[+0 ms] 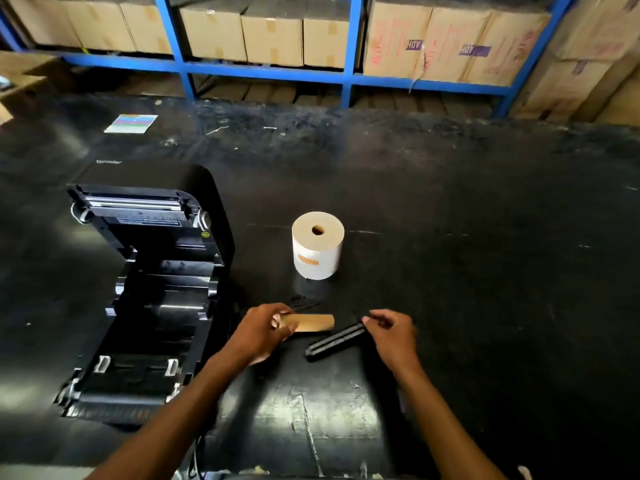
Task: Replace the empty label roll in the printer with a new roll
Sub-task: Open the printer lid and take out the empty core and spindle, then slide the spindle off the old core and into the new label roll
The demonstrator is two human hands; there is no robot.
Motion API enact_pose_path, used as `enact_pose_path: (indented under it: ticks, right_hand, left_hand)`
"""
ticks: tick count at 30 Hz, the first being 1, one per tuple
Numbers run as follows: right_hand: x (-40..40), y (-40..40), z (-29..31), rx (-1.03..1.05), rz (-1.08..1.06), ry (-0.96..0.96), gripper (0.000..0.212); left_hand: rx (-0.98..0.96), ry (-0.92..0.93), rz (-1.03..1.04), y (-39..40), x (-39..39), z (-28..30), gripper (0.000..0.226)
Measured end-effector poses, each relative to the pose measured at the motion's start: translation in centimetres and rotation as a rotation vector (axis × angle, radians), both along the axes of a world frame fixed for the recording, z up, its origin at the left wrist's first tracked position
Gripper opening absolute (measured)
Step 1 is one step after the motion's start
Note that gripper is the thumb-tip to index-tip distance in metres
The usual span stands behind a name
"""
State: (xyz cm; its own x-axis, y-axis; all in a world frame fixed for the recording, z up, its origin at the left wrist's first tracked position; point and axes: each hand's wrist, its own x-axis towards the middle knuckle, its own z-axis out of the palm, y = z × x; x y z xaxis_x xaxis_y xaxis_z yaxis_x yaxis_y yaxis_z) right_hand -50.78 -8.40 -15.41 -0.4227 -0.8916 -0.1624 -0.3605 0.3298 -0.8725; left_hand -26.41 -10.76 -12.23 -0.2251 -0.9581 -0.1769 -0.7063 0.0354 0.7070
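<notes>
My left hand (pixel 265 332) grips one end of the empty cardboard core (pixel 311 322), fingers wrapped around it, while my right hand (pixel 391 332) pinches the end of the black spindle (pixel 334 342) near the worktop's (pixel 485 271) front edge. The new label roll (pixel 318 244) stands upright mid-worktop, just behind them. The printer (pixel 149 289) sits at the left edge, its lid raised.

Readable text: one brand mark and two upside-down box labels.

The raised lid of the black label printer (pixel 145 258) carries a small grey word, apparently "Xprinter". Purple labels on two brown cardboard boxes (pixel 450 43) on the blue metal shelf (pixel 263 69) show inverted "ADH"; red scrawls there are illegible.
</notes>
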Motion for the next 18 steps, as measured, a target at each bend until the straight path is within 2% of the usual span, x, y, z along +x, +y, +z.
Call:
enact_pose_path:
  ticks: [4, 7, 10, 13, 16, 18]
  right_hand:
    - [0.9, 0.9, -1.3, 0.021, 0.075, 0.181, 0.015]
    - [0.5, 0.3, 0.4, -0.035, 0.092, 0.153, 0.020]
    - [0.7, -2.9, 3.7, -0.160, 0.159, 0.132, 0.034]
    - [2.5, -7.6, 6.7, -0.200, 0.373, 0.218, 0.053]
    - [4.7, -11.1, 6.9, -0.127, 0.524, 0.432, 0.062]
    - [5.8, -12.0, 6.2, -0.068, 0.544, 0.538, 0.062]
  left_hand:
    - [-0.058, -0.229, -0.143, 0.7, -0.5, -2.2, 0.049]
    - [-0.037, -0.193, -0.135, -0.2, -0.7, -1.9, 0.049]
    - [-0.009, 0.097, 0.138, -2.7, -2.1, -0.5, 0.042]
    - [0.216, 0.471, 0.403, -5.5, -4.0, 1.9, 0.036]
    - [0.449, 0.643, 0.461, -7.2, -5.3, 2.4, 0.054]
    - [0.512, 0.663, 0.452, -7.8, -5.4, 2.0, 0.067]
